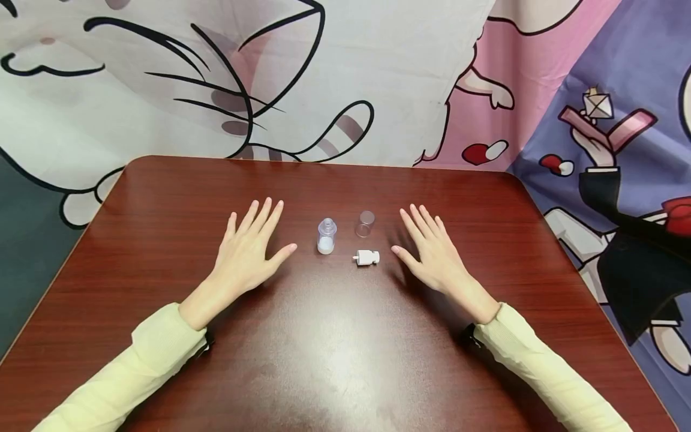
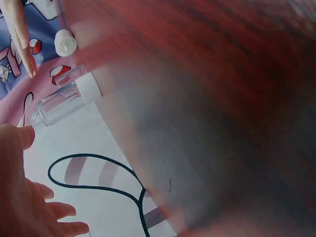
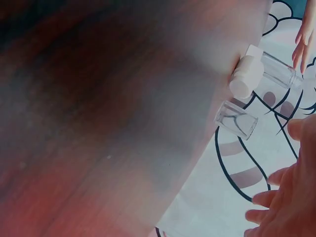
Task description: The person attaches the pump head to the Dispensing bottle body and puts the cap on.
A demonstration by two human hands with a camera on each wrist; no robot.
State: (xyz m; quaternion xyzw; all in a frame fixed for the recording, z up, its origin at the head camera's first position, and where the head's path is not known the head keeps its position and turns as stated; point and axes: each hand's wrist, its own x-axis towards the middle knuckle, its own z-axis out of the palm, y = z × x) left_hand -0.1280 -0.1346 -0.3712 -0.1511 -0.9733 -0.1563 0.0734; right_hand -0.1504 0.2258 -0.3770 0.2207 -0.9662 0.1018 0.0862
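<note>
A small clear bottle (image 1: 326, 231) with a white base stands upright near the middle of the table. To its right is a clear, cup-shaped cap (image 1: 364, 224). A white pump head (image 1: 367, 258) lies on its side nearer the person, its thin stem towards the left. My left hand (image 1: 243, 258) is spread to the left of the bottle, palm down, and touches none of these parts. On the other side my right hand (image 1: 434, 258) is spread too, its thumb a short way right of the pump head. Both hands hold nothing.
The parts lie on a dark red-brown wooden table (image 1: 345, 336) with rounded far corners. Beyond its far edge hangs a cartoon-printed cloth (image 1: 399, 78) in white, pink and blue. Light-coloured sleeves (image 1: 545, 366) cover both forearms.
</note>
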